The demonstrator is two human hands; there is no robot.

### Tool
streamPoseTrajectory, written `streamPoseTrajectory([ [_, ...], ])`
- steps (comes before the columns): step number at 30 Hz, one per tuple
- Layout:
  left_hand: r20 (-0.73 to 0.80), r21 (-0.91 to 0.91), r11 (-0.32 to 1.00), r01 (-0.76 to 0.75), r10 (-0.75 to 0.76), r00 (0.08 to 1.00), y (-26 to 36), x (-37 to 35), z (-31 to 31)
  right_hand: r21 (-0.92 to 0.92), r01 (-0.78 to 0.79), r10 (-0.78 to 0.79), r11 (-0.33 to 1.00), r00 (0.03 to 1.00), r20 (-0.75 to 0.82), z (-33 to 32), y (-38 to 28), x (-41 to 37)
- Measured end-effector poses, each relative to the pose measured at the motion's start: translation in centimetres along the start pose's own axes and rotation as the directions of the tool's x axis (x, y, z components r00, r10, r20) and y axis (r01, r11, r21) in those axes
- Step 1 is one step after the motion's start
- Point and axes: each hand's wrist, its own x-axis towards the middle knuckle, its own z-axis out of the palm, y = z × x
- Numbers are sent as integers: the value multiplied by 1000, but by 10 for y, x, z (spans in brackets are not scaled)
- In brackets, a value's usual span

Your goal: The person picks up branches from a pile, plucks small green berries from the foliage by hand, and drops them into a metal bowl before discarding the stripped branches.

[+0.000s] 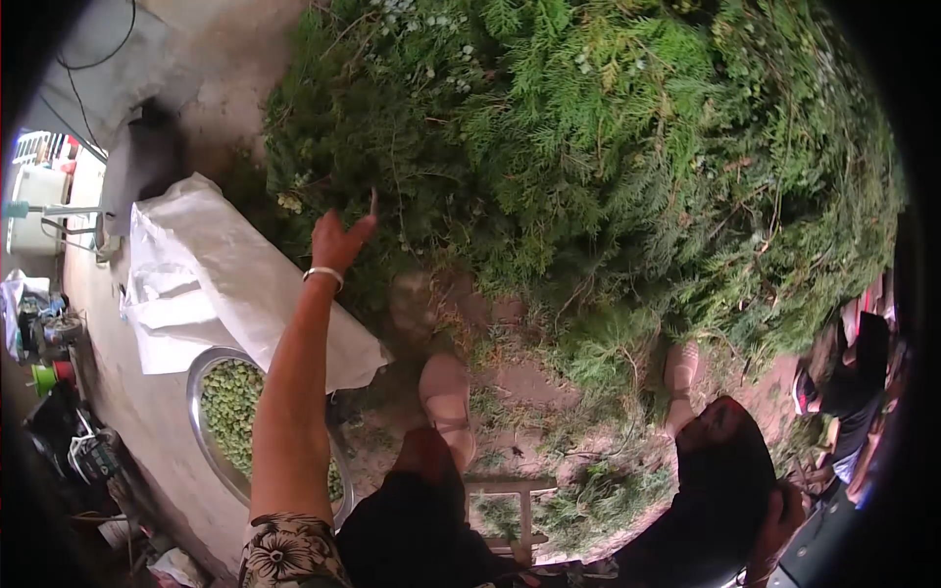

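Note:
My left hand, with a pale bangle on its wrist, reaches to the lower left edge of a large heap of green conifer branches. Its thumb sticks out away from the other fingers, which are partly hidden; I see nothing clearly held. Small pale cones dot some sprigs. Under my left forearm lie a white plastic sack and a metal basin filled with small green cones. Down at the right, my right hand is beside my dark-clothed knee, its fingers mostly in shadow.
My feet in pink shoes stand on bare ground strewn with sprigs. A small wooden frame lies between my legs. Another person's dark-clothed leg shows at the far right. Assorted household items line the left side.

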Motion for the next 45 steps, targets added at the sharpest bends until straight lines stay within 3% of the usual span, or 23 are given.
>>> streamPoseTrajectory([
  [2,-33,38,998,-49,50,998,16,19,21,-74,-28,26,997,999,-19,0,-3,3],
  [4,0,-153,988,-29,30,1000,36,31,37,-91,-38,40,995,999,14,-3,-18,8],
  [5,-1,-158,987,-26,26,1000,45,35,43,-102,-90,92,991,996,14,-3,-28,8],
  [8,65,-171,979,109,-99,993,64,44,59,-111,-175,176,978,984,-7,-2,-36,11],
  [10,-101,-127,978,165,-179,979,66,46,68,-85,-159,159,984,987,-7,-2,-34,10],
  [14,62,-260,914,310,-305,950,79,30,51,-51,-157,155,986,988,-25,-3,-19,4],
  [18,-94,-181,960,215,-234,968,82,-9,60,69,-175,178,982,983,-42,-4,-17,-6],
  [20,-99,-177,984,16,-34,995,60,-13,71,116,-159,166,980,985,-49,-5,-7,-12],
  [21,-61,-133,991,18,-26,998,93,-38,30,117,-139,143,983,989,-32,-5,2,-14],
  [24,-79,-102,994,35,-43,996,118,-75,-8,160,-129,139,979,989,-55,-8,5,-21],
  [28,-78,-113,993,19,-28,997,138,-116,-46,80,-220,221,972,975,-9,-17,-13,-23],
  [30,45,-292,949,122,-114,993,153,-136,-74,108,-68,81,992,989,-125,-6,17,-29],
  [32,146,-312,942,123,-80,986,146,-149,-81,123,-11,29,992,989,-148,-9,17,-30],
  [33,220,-326,932,162,-92,971,170,-167,-103,98,5,13,995,983,-182,-10,17,-31],
  [38,155,-291,955,-61,110,982,168,-215,-109,141,102,-53,985,948,-313,-8,34,-34],
  [39,77,-258,893,-368,399,914,152,-222,-100,145,97,-45,985,946,-322,-6,36,-36],
  [40,5,-216,731,-648,664,747,158,-222,-89,143,83,-29,986,939,-343,-6,39,-36],
  [41,242,-374,888,-266,371,897,208,-253,-114,126,90,-39,988,932,-361,-6,42,-37],
  [42,518,-390,905,172,61,853,256,-287,-141,106,91,-45,990,926,-376,-6,45,-39],
  [44,487,-516,844,146,149,860,250,-302,-98,135,81,-24,988,925,-379,-10,47,-39],
  [45,397,-601,794,86,204,895,250,-311,-75,142,63,-4,988,924,-383,-9,50,-40],
])
